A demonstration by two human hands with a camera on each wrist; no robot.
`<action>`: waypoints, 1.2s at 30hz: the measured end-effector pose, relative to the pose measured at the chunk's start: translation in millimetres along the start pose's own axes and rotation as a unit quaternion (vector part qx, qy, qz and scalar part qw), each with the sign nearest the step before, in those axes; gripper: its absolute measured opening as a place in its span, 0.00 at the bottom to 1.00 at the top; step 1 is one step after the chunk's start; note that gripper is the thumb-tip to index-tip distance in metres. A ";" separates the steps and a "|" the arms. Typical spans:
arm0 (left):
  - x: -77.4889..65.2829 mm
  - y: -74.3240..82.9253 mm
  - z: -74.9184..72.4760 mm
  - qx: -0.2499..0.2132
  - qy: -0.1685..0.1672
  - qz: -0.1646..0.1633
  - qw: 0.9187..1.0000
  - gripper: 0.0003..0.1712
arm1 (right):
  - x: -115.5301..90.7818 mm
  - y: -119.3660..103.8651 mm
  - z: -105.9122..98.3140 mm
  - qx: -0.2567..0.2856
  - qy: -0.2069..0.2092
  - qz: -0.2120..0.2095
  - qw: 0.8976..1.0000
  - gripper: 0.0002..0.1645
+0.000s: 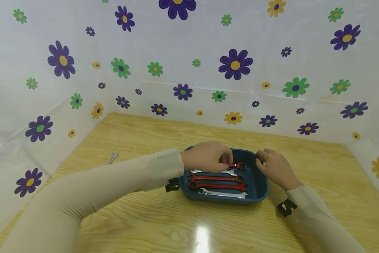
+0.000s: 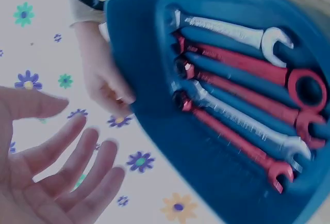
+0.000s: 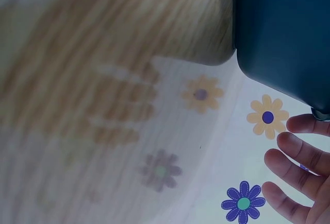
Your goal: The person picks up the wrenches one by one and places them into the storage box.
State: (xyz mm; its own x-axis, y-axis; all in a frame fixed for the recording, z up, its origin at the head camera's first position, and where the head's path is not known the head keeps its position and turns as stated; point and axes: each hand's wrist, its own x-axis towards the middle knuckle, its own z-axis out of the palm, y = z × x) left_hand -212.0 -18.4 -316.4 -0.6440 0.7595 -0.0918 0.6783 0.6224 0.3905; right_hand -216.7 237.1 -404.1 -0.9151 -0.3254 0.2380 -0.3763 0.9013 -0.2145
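A dark blue plastic tray [image 1: 208, 201] holds several wrenches lying side by side, red and silver by turns. In the head view my left hand [image 1: 208, 156] is over the tray's far side, its fingertips overlapping the red combination wrench [image 1: 241, 166] there. The left wrist view shows the left hand [image 2: 56, 167] with fingers apart and nothing between them, while that red wrench [image 2: 232, 137] lies in the tray. My right hand [image 1: 279, 170] holds the tray's right rim between thumb and fingers; in the right wrist view its fingers [image 3: 296, 162] lie outside the tray, thumb hidden.
Left of the tray a small silver wrench [image 1: 112, 157] lies on the wooden table [image 1: 151, 225], partly hidden behind my left sleeve [image 1: 126, 175]. A white flower-patterned sheet [image 1: 189, 77] stands around the table's back and sides.
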 end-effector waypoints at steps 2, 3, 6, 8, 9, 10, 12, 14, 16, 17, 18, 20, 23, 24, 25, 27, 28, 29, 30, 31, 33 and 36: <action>-7.7 2.1 -6.6 0.020 0.042 -0.006 0.999 0.10 | -0.2 -0.2 0.0 0.000 0.001 0.000 1.000 0.06; -11.3 2.5 -9.1 0.032 0.066 -0.008 0.997 0.10 | -0.3 -0.2 0.2 0.001 0.002 0.001 1.000 0.06; -22.1 2.9 -16.5 0.057 0.125 -0.011 0.990 0.12 | -0.4 0.0 0.8 0.001 0.003 0.001 1.000 0.06; -28.3 1.1 -20.4 0.063 0.156 -0.011 0.986 0.13 | -0.6 0.1 1.5 0.002 0.003 0.000 1.000 0.06; -31.0 -0.3 -22.3 0.067 0.169 -0.010 0.983 0.13 | -0.7 0.2 1.8 0.002 0.002 0.000 1.000 0.06; -33.7 -1.8 -24.4 0.069 0.181 -0.010 0.981 0.12 | -0.8 0.2 2.0 0.003 0.002 0.000 1.000 0.06; -38.7 -5.4 -28.5 0.075 0.201 -0.014 0.977 0.12 | -1.0 0.1 2.2 0.004 0.002 -0.001 1.000 0.06; -44.2 -9.0 -32.7 0.080 0.217 -0.023 0.973 0.11 | -1.2 0.0 2.3 0.005 0.002 0.000 1.000 0.06; -50.6 -13.3 -36.6 0.080 0.227 -0.040 0.970 0.10 | -1.6 -0.1 2.2 0.004 0.000 0.001 1.000 0.06; -54.2 -15.8 -38.4 0.077 0.229 -0.052 0.969 0.10 | -1.7 -0.3 2.0 0.004 -0.001 0.002 1.000 0.06; -58.2 -18.3 -40.4 0.077 0.234 -0.062 0.967 0.10 | -1.8 -0.4 1.8 0.004 -0.002 0.003 1.000 0.06; -66.9 -24.7 -44.2 0.082 0.248 -0.084 0.962 0.11 | -1.7 -0.8 0.8 0.005 -0.003 0.003 1.000 0.06; -81.2 -36.8 -49.3 0.091 0.273 -0.113 0.951 0.12 | -1.3 -1.3 -0.2 0.006 -0.002 0.003 1.000 0.07; -86.3 -41.1 -51.0 0.097 0.282 -0.124 0.946 0.12 | -1.1 -1.4 -0.5 0.006 -0.001 0.003 1.000 0.07; -91.5 -45.8 -52.4 0.098 0.293 -0.134 0.942 0.12 | -0.8 -1.5 -0.7 0.005 -0.001 0.003 1.000 0.07; -102.8 -54.6 -55.3 0.093 0.313 -0.157 0.932 0.13 | -0.5 -1.3 -0.5 0.002 -0.001 0.004 1.000 0.07; -109.0 -58.3 -57.2 0.088 0.326 -0.168 0.926 0.13 | -0.3 -1.4 -0.7 0.001 -0.001 0.003 1.000 0.07; -115.2 -62.2 -58.9 0.082 0.341 -0.179 0.919 0.13 | -0.2 -1.4 -0.6 0.000 -0.001 0.002 1.000 0.07; -121.7 -65.4 -61.0 0.076 0.354 -0.191 0.912 0.13 | 0.0 -1.4 -0.5 0.000 -0.001 0.001 1.000 0.07; -128.3 -68.5 -62.8 0.069 0.370 -0.201 0.904 0.13 | 0.1 -1.4 -0.3 0.001 -0.001 0.001 1.000 0.07; -141.7 -73.5 -66.4 0.050 0.395 -0.224 0.890 0.13 | 0.1 -1.5 -0.1 0.002 -0.001 0.000 1.000 0.07; -160.0 -80.4 -69.2 0.021 0.423 -0.254 0.870 0.13 | -0.4 -1.2 0.5 0.004 -0.001 0.003 1.000 0.07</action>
State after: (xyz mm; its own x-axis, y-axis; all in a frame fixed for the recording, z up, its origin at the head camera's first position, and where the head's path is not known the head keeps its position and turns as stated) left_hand -188.0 -203.1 -269.7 -0.8815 -0.0148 0.4719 0.2320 0.8570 0.4602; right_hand -215.9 236.0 -404.4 -0.9178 -0.3197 0.2353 -0.3713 0.9010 -0.2242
